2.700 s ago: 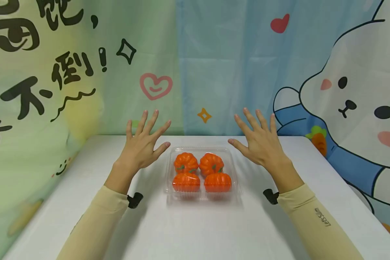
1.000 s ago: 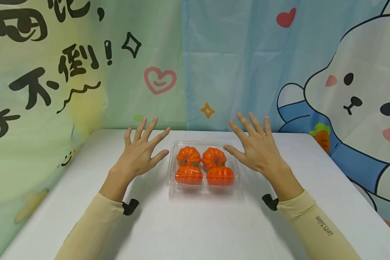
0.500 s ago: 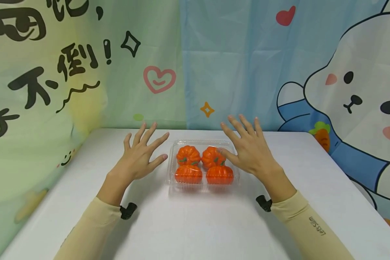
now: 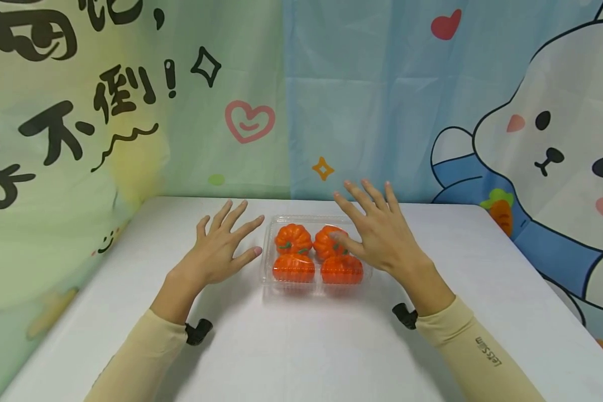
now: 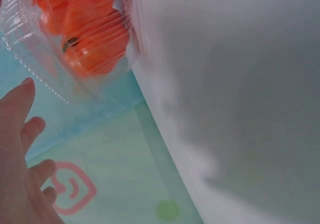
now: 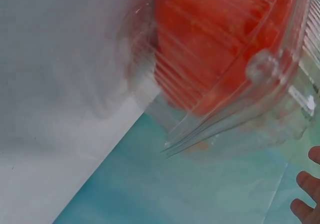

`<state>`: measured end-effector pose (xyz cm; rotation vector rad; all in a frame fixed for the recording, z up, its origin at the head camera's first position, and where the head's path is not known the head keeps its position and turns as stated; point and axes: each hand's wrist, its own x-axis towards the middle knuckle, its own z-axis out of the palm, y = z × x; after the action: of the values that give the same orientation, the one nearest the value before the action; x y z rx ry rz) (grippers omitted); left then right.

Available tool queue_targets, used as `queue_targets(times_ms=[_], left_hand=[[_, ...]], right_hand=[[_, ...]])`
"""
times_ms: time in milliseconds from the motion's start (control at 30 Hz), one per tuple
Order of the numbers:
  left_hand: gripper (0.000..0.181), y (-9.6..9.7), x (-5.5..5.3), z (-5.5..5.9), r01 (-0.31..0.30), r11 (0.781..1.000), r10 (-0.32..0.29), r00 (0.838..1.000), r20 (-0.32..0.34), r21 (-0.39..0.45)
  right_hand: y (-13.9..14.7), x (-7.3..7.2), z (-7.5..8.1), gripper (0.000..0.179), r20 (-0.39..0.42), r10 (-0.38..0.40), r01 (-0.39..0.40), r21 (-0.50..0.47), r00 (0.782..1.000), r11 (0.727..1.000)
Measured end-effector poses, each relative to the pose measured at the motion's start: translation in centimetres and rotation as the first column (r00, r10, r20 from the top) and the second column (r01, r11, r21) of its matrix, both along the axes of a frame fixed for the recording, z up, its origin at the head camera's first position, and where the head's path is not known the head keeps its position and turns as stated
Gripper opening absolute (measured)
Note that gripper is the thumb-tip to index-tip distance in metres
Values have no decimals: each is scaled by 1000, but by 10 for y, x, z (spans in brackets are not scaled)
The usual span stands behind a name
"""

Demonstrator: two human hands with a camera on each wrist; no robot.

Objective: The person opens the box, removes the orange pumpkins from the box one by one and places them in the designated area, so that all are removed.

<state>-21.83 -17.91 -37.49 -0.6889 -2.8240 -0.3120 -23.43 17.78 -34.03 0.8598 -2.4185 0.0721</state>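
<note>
A clear plastic clamshell box sits mid-table, holding several small orange pumpkins with green stems. To its left my left hand hovers with fingers spread, the thumb tip close to the box's left side. My right hand is over the box's right edge, fingers spread, its thumb in front of the back right pumpkin in the head view. In the left wrist view the box stands beyond the fingertips. The right wrist view shows the box near, with a few right fingertips at the edge.
A white table carries the box. Behind it hangs a printed cloth with a cartoon rabbit, hearts and lettering. Black wrist cameras are strapped at both sleeve cuffs.
My right hand has moved left, over the box's right side. The left hand has sunk slightly lower in view. The head view has shifted a little; the box appears unmoved on the table.
</note>
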Motion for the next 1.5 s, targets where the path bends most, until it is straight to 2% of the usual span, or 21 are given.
queue_targets(times_ms=[467, 1000, 1500], left_hand=[[54, 0, 8, 0, -13, 1000, 12, 993, 117, 12], [46, -1, 14, -6, -12, 997, 0, 985, 175, 71], [25, 0, 17, -8, 34, 984, -78, 965, 250, 177]], right_hand=[[-19, 7, -5, 73, 10, 79, -79, -7, 997, 997], [-37, 12, -11, 68, -3, 173, -173, -19, 985, 985], [-53, 18, -17, 62, -16, 253, -253, 7, 967, 967]])
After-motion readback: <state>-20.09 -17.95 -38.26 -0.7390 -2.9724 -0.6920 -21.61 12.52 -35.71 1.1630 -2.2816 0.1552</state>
